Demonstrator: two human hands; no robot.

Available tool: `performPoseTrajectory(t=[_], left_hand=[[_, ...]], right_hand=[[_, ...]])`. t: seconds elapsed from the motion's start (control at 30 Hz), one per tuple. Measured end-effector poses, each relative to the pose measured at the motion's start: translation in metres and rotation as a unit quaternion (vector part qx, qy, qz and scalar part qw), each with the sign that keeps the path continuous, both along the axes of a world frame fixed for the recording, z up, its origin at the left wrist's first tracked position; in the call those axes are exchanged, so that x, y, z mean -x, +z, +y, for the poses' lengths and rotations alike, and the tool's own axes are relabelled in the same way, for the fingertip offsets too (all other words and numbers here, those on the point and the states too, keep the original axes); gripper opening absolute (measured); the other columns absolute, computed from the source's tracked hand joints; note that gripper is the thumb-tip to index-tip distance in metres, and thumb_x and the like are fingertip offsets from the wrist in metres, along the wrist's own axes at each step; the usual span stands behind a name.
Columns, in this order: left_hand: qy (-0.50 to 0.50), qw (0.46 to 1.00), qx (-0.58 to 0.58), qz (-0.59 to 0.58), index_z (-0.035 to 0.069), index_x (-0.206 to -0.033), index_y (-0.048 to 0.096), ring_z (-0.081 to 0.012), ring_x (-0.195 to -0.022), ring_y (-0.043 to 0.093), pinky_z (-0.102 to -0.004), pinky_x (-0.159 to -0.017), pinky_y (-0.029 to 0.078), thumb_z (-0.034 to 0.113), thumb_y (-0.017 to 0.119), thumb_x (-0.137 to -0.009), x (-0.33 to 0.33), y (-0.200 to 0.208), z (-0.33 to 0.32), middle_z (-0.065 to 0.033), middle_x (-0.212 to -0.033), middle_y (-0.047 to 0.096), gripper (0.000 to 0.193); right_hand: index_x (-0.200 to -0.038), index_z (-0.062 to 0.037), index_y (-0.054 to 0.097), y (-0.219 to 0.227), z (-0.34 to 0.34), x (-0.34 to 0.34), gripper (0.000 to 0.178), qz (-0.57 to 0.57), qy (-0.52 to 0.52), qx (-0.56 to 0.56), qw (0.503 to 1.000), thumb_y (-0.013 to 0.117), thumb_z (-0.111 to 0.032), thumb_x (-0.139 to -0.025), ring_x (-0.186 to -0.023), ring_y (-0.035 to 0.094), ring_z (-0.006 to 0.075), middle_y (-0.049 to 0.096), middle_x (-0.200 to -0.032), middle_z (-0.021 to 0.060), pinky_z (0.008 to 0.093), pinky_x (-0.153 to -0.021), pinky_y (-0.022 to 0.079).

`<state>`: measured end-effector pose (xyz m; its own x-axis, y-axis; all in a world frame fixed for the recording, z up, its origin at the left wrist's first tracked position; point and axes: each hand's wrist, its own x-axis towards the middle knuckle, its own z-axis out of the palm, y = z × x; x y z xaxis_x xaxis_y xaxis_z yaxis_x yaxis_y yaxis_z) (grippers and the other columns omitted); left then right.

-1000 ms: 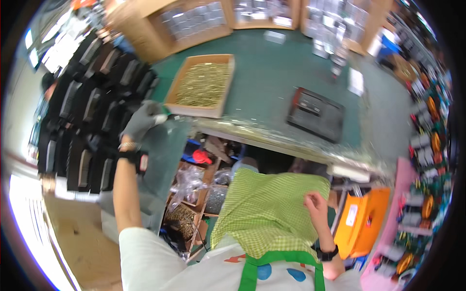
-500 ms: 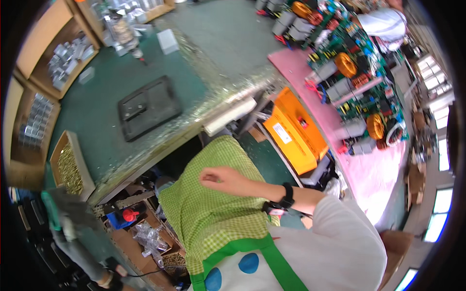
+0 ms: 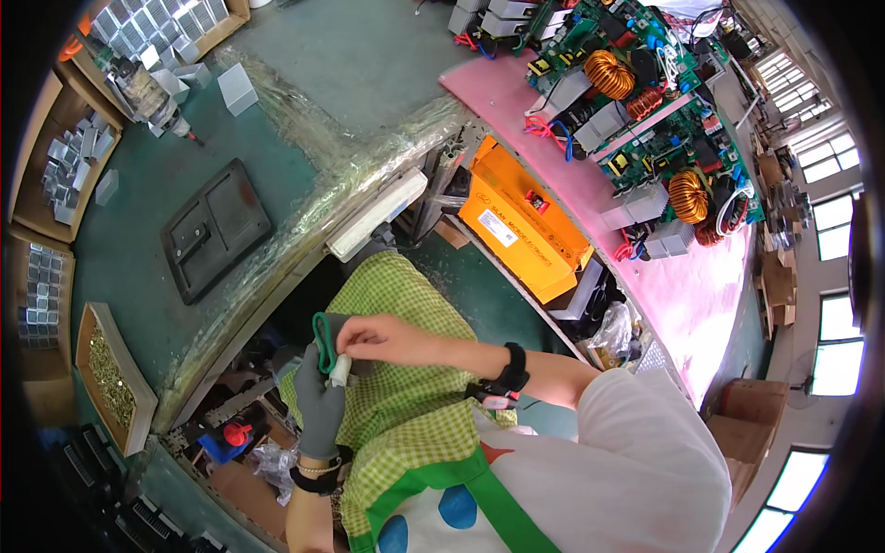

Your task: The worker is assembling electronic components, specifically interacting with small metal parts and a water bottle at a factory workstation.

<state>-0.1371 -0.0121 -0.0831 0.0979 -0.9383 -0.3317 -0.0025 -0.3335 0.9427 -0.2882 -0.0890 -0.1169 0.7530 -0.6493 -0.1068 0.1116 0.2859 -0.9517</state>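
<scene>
My left hand point(image 3: 320, 413), in a grey work glove with whitish covering at a fingertip, is raised in front of my lap. Its fingers are closed on a second grey glove with a green cuff point(image 3: 323, 343). Bare and bent at the fingers, my right hand point(image 3: 385, 338) meets that glove from the right and pinches it near the cuff. Part of the loose glove is hidden behind my fingers. Beneath both hands lies my green checked apron point(image 3: 415, 300).
On the green bench are a black tray point(image 3: 217, 230), a power screwdriver point(image 3: 147, 97), metal blocks in wooden bins and a box of brass-coloured screws point(image 3: 111, 382). To the right, circuit boards point(image 3: 636, 138) lie on a pink sheet, beside an orange box point(image 3: 516, 226).
From the far left, my left hand has come in to my lap with the green-cuffed glove. My right hand has shifted slightly left and now meets it. The head view has turned.
</scene>
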Motion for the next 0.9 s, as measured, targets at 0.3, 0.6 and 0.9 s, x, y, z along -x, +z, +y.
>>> performPoseTrajectory(t=[0.3, 0.6, 0.9], left_hand=[[0.021, 0.922, 0.092, -0.376, -0.002, -0.083, 0.049, -0.0234, -0.061, 0.041, -0.0316, -0.055, 0.034, 0.01, 0.058, -0.079, -0.043, -0.007, 0.015, -0.0112, -0.075, 0.044, 0.015], [-0.028, 0.881, 0.089, -0.463, -0.002, -0.091, 0.054, -0.0324, -0.089, 0.05, -0.0359, -0.075, 0.04, 0.006, 0.055, -0.075, -0.032, -0.001, 0.016, -0.0167, -0.095, 0.051, 0.018], [0.002, 0.943, 0.073, -0.325, -0.002, -0.1, 0.05, -0.0316, -0.091, 0.049, -0.0351, -0.082, 0.039, 0.0, 0.054, -0.072, -0.021, -0.013, 0.007, -0.0158, -0.103, 0.05, 0.029]], right_hand=[[-0.09, 0.0009, 0.058, -0.154, -0.12, 0.302, 0.032, 0.541, -0.552, 0.268, 0.575, 0.056, -0.029, -0.081, -0.068, 0.059, 0.0231, 0.062, -0.082, 0.012, 0.0349, -0.062, 0.047], [-0.081, -0.0027, 0.057, -0.189, -0.142, 0.336, 0.021, 0.385, -0.452, 0.2, 0.779, 0.06, -0.024, -0.08, -0.064, 0.051, 0.0122, 0.056, -0.071, 0.0027, 0.0266, -0.061, 0.042], [-0.075, -0.0039, 0.053, -0.215, -0.143, 0.343, 0.022, 0.397, -0.474, 0.136, 0.774, 0.065, -0.023, -0.076, -0.06, 0.053, 0.0126, 0.054, -0.062, 0.0039, 0.0272, -0.055, 0.042]])
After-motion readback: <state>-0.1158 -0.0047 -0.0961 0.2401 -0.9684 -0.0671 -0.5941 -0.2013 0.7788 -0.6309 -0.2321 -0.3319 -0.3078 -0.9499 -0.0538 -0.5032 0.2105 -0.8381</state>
